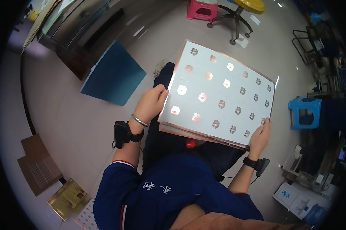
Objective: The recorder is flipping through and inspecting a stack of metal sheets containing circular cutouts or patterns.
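Observation:
A stack of large rectangular copper-edged sheets (209, 82) lies tilted over my lap. The top sheet has a pale face with rows of round, notched copper-coloured marks, some shining and some dark. My left hand (154, 100) grips the stack's left edge, its fingers curled and partly hidden by the sheet. At the lower right corner, my right hand (260, 136) holds the edge with its fingers on the side. Along the near side the lower sheets stick out a little from under the top one. A small red object (190, 143) shows just below that edge, its kind unclear.
A teal blue panel (113, 74) stands on the floor to the left, near a metal cabinet (77, 23). A pink stool (201, 11) and wheeled chair (236, 17) are ahead; a blue stool (304, 112) is right. Cardboard (38, 168) and a gold-coloured tray (67, 199) lie lower left.

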`<action>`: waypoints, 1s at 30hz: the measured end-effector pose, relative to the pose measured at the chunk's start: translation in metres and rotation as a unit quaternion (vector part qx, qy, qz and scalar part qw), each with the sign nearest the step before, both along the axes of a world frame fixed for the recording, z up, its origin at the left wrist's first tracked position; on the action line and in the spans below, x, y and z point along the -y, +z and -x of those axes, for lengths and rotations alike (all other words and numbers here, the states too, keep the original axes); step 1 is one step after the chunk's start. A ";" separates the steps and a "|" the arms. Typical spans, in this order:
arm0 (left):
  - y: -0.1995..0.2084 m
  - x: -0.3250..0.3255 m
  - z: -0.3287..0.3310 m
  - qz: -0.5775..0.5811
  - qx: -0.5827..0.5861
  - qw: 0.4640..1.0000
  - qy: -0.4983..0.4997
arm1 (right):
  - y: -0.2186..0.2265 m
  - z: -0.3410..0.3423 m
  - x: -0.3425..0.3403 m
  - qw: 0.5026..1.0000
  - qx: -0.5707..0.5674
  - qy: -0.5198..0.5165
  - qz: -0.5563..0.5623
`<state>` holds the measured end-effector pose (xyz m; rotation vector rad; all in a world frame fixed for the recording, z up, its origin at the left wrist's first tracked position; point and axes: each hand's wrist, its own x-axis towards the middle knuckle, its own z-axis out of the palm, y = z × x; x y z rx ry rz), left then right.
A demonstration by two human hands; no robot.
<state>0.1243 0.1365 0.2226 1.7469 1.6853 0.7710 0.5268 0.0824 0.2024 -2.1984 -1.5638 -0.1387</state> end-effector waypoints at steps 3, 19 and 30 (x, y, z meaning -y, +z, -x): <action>0.012 -0.001 -0.016 -0.019 -0.092 0.996 0.005 | 0.004 0.005 0.001 1.000 0.009 -0.009 0.006; 0.005 0.018 -0.022 0.140 0.442 0.880 0.102 | 0.006 0.002 0.001 0.997 -0.077 -0.009 0.001; -0.006 0.020 -0.013 -0.023 0.360 0.931 0.052 | 0.018 -0.014 0.003 0.881 -0.460 0.005 -0.111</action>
